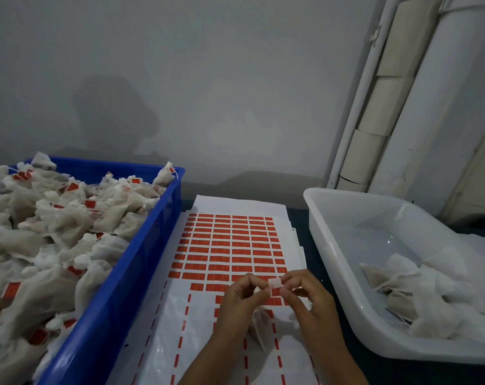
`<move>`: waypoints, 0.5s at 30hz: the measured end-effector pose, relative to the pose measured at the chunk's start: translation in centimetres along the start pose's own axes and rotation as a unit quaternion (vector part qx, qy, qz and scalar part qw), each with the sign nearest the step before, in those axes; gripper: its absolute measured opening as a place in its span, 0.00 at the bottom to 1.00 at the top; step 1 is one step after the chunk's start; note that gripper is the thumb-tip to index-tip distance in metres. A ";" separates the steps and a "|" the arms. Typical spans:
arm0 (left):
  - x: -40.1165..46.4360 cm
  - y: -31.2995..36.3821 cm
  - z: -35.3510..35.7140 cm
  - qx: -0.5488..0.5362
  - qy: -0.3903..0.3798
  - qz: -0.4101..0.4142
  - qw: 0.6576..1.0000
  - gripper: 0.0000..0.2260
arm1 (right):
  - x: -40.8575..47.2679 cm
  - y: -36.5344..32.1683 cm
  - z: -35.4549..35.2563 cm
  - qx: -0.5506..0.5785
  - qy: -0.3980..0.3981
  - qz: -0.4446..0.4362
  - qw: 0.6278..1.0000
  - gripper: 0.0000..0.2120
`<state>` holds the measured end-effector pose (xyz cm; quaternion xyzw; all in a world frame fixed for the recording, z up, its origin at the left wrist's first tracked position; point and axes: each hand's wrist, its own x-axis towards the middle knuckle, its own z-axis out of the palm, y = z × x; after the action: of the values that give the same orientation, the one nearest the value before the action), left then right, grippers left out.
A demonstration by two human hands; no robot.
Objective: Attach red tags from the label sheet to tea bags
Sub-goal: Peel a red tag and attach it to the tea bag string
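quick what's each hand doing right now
Left hand: closed, pinching the tea bag top.
Right hand: closed, pinching the tag.

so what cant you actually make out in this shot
- Print on the red tags of the label sheet: too small, blurred.
- The tea bag under the left hand and right hand: mostly hidden by fingers.
- Blue crate and clear tub: cut off by the left and right frame edges.

Blue crate (119,287) left; white tub (335,245) right; grey wall (208,79) behind.
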<state>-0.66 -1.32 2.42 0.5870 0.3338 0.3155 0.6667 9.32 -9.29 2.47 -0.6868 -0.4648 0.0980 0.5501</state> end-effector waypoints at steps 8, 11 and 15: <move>0.2 0.3 -0.3 0.006 -0.039 -0.029 0.999 0.10 | -0.2 0.1 0.4 0.055 0.005 0.038 0.998 0.04; 0.4 0.2 -0.3 0.005 -0.048 -0.031 0.998 0.10 | -0.3 0.1 0.6 0.061 0.005 0.047 0.997 0.04; 0.6 -0.1 -0.4 0.001 -0.065 -0.026 0.998 0.10 | -0.2 0.1 0.8 0.055 0.010 0.058 0.997 0.05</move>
<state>-0.67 -0.64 2.24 0.5978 0.3052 0.2591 0.6945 8.75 -8.89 2.04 -0.6823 -0.4126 0.1485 0.5850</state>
